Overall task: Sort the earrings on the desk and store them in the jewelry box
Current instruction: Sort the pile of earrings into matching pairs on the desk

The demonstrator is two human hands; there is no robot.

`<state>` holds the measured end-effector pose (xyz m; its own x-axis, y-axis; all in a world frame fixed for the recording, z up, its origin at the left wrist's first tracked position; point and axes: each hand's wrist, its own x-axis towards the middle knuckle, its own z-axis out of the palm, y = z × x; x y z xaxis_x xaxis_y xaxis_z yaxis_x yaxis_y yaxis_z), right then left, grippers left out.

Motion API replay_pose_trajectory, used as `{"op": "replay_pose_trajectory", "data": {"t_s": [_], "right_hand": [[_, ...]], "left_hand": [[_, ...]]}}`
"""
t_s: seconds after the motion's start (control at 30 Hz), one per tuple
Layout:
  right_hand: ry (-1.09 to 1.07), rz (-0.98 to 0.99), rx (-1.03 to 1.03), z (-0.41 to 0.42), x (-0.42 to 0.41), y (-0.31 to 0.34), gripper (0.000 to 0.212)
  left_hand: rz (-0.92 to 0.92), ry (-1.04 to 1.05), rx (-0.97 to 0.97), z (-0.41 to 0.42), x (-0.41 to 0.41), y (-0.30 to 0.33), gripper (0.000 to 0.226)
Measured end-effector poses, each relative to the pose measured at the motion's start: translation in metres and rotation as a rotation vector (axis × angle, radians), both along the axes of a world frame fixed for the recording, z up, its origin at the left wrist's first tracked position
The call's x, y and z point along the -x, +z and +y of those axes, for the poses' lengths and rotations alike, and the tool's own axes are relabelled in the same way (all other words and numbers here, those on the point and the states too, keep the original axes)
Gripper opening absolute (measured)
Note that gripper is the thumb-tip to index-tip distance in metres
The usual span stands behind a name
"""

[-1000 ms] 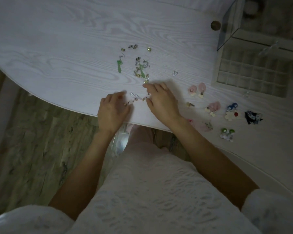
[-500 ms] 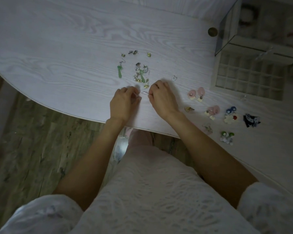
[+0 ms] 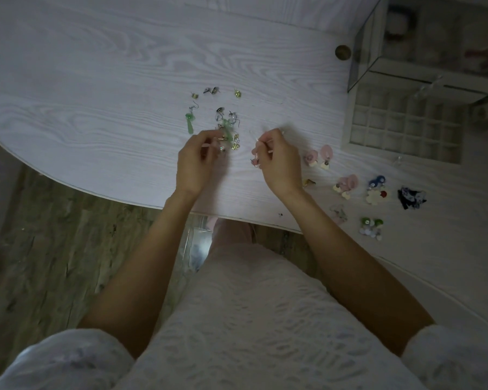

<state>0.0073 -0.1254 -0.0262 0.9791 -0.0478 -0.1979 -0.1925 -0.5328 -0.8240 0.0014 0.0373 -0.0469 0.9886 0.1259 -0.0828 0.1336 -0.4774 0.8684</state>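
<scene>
- Your right hand [image 3: 279,161] has its grip pinched on a small pink earring [image 3: 255,161]; the jewelry box [image 3: 403,125] lies up and to the right, nearer this hand
- Your left hand [image 3: 193,161] has its fingers curled at the near edge of the tangled pile [image 3: 227,128]; whether they clamp a piece, you cannot tell
- One green drop earring [image 3: 190,123] lies lengthwise away from you, left of the pile
- Roughly six sorted clusters [image 3: 347,184] sit on the surface to your right

On the desk [image 3: 96,88], my jewelry box [image 3: 403,128] sits far right of the tangled earrings [image 3: 226,122], with sorted pairs [image 3: 350,184] just before it.
</scene>
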Motion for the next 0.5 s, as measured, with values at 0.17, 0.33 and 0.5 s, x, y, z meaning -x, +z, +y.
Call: {"op": "replay_pose_trajectory", "data": {"t_s": [0.17,0.33,0.5], "right_hand": [[-0.077,0.129,-0.195,-0.006,0.008,0.003,0.006],[-0.106,0.185,-0.238,-0.022,0.034,0.001,0.002],[-0.031,0.121,0.046,-0.034,0.062,-0.019,0.006]], "left_hand": [[0.119,0.086,0.274,-0.004,0.004,0.007,0.018],[0.179,-0.001,0.295,-0.026,0.031,0.007,0.020],[0.139,-0.071,0.147,-0.055,0.068,-0.008,0.013]]}}
